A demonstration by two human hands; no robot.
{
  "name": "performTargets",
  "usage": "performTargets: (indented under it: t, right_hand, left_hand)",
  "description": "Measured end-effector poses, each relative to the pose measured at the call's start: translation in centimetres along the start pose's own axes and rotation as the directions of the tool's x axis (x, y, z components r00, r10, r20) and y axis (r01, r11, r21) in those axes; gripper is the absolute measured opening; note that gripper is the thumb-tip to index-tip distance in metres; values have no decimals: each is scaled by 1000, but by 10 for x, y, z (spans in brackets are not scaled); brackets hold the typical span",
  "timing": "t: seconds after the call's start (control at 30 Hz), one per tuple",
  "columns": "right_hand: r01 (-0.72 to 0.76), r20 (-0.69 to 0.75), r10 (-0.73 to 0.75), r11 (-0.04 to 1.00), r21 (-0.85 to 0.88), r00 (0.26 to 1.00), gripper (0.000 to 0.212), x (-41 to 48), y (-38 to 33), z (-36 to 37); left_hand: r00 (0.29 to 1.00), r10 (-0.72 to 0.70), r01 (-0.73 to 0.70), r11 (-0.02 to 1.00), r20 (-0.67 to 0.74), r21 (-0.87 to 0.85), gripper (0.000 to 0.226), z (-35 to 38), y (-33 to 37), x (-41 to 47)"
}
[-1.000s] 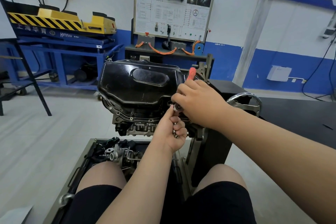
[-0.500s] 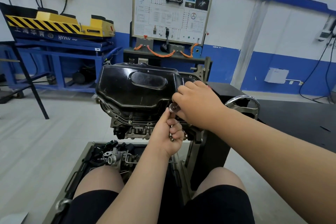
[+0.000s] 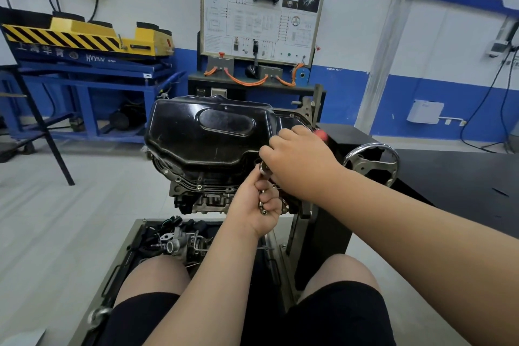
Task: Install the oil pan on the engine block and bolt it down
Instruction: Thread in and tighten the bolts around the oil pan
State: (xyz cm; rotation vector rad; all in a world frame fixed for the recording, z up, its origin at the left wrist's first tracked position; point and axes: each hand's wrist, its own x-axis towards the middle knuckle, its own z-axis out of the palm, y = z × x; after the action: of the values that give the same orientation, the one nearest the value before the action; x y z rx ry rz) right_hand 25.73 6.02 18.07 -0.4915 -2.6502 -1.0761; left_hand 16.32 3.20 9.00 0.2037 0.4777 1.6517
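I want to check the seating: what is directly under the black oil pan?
The engine block lies under the oil pan, flange visible along the near edge. The joint's right end is covered by the left hand and right hand.

You face a glossy black oil pan [image 3: 196, 135]. The tool handle [image 3: 321, 134] is red. The lift [image 3: 84, 34] behind wears yellow-and-black stripes.

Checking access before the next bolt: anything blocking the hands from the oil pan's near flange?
Nothing visible. The right hand holds a red-handled tool whose socket is at the oil pan flange; the left hand, gripping spare bolts, touches the socket. What's under the socket is hidden.
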Motion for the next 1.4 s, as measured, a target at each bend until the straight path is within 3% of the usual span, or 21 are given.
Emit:
performTargets:
  t: [0.13, 0.23, 0.3, 0.4, 0.5, 0.93, 1.17, 1.4]
  right_hand:
    - [-176, 96, 167, 980, 93, 981, 30, -1, -11, 5]
    - [-210, 121, 194, 968, 135, 973, 33, 1, -14, 6]
    - [-128, 112, 114, 984, 127, 987, 33, 3, -11, 4]
    - [90, -24, -89, 996, 21, 996, 29, 1, -3, 2]
    - [136, -30, -137, 991, -7, 990, 33, -1, 0, 2]
    - [-192, 57, 186, 970, 148, 981, 27, 3, -13, 2]
    - [-260, 40, 257, 944, 202, 966, 32, 1, -18, 7]
    - [-143, -28, 158, 945, 293, 987, 26, 4, -17, 12]
  left_hand:
    - [1000, 13, -14, 1000, 10, 10, 46, -5, 0, -2]
    - [1000, 15, -15, 1000, 5, 16, 51, -9, -1, -4]
    - [1000, 5, -5, 1000, 6, 10, 46, -9, -1, -4]
    - [999, 21, -21, 999, -27, 30, 40, -5, 0, -3]
    - [999, 28, -27, 999, -45, 27, 38, -1, -1, -1]
    - [999, 19, -18, 999, -31, 32, 52, -10, -2, -6]
    - [987, -47, 33, 995, -151, -92, 30, -29, 1, -5]
    - [915, -60, -53, 962, -398, -267, 28, -35, 11, 0]
